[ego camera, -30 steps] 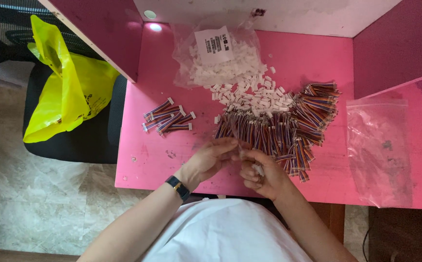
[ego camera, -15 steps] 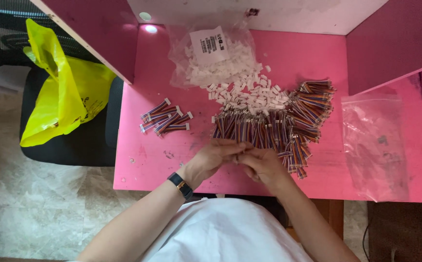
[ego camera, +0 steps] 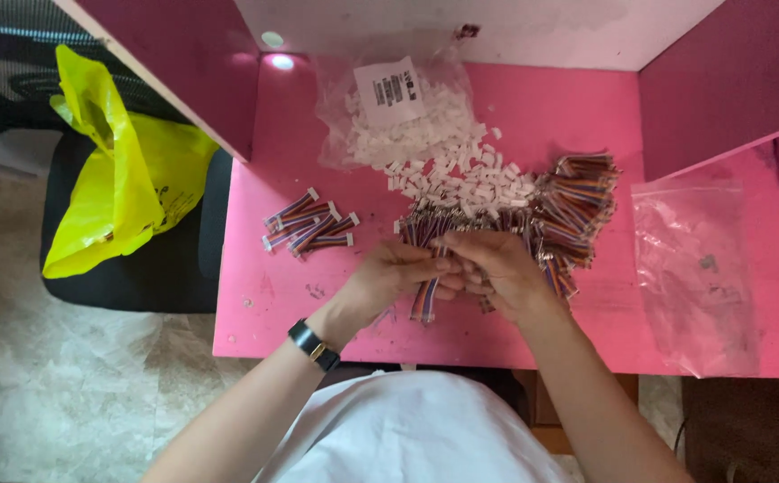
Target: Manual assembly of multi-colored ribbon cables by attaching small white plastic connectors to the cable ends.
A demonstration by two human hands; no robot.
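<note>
Pink table (ego camera: 586, 322): bag of white connectors (ego camera: 398, 112) at 12 o'clock, loose connectors (ego camera: 461, 179) below (spilled), wire pile (ego camera: 568, 210) centre-right, finished cables (ego camera: 309, 224) at 9, empty clear bag (ego camera: 698, 268) at 3.

Pink desk (ego camera: 586, 107), magenta side panels (ego camera: 192, 63), marbled floor (ego camera: 67, 394)

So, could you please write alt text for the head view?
Both hands, left and right, hold a striped cable over a pink table. Behind lie a cable heap, white connectors and finished cables.
</note>
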